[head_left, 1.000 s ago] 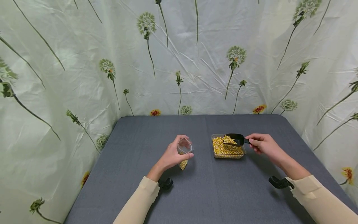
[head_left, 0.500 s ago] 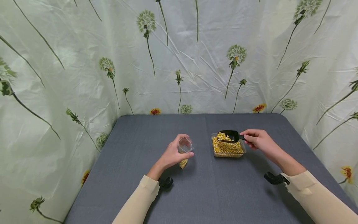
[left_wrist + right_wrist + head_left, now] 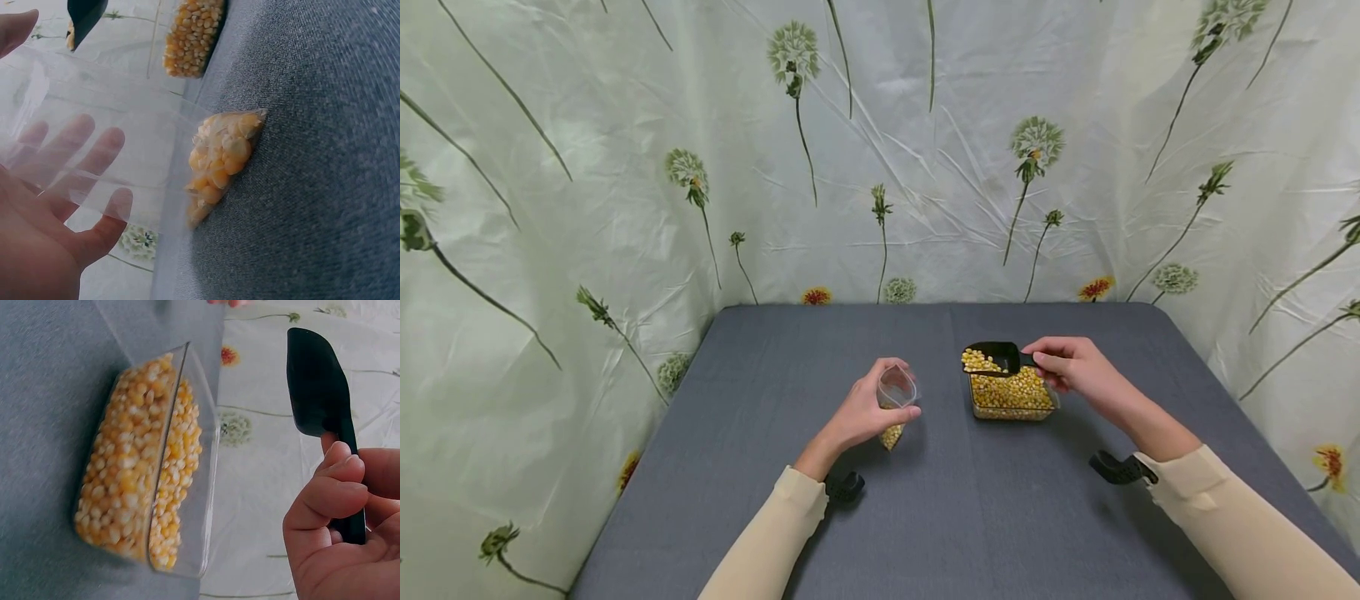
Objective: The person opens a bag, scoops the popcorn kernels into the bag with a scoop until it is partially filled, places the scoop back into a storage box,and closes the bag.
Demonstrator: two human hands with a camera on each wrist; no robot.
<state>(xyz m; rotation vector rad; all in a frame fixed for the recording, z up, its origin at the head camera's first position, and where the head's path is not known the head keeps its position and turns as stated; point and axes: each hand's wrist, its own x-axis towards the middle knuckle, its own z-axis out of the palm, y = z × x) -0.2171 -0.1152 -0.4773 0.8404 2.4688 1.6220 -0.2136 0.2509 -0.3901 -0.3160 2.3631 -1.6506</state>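
With fingers and thumb curled round its open mouth, my left hand (image 3: 859, 415) holds a clear plastic bag (image 3: 897, 387) upright on the table. Corn kernels (image 3: 220, 156) fill the bag's bottom corner in the left wrist view. My right hand (image 3: 1070, 365) grips the handle of a black scoop (image 3: 1003, 354), which carries a load of corn kernels (image 3: 977, 362). The scoop is raised above the left part of a clear rectangular container (image 3: 187, 456) of corn kernels. In the right wrist view the scoop's underside (image 3: 315, 381) faces the camera, hiding its load.
A dark grey cloth covers the table (image 3: 970, 517). Behind it hangs a white curtain (image 3: 925, 167) printed with dandelions. Black wrist mounts stick out below the left sleeve (image 3: 767, 533) and the right sleeve (image 3: 1232, 508).
My right hand has lifted the loaded scoop and carried it left, from over the middle of the container to its left edge. My left hand and the bag have stayed in place.
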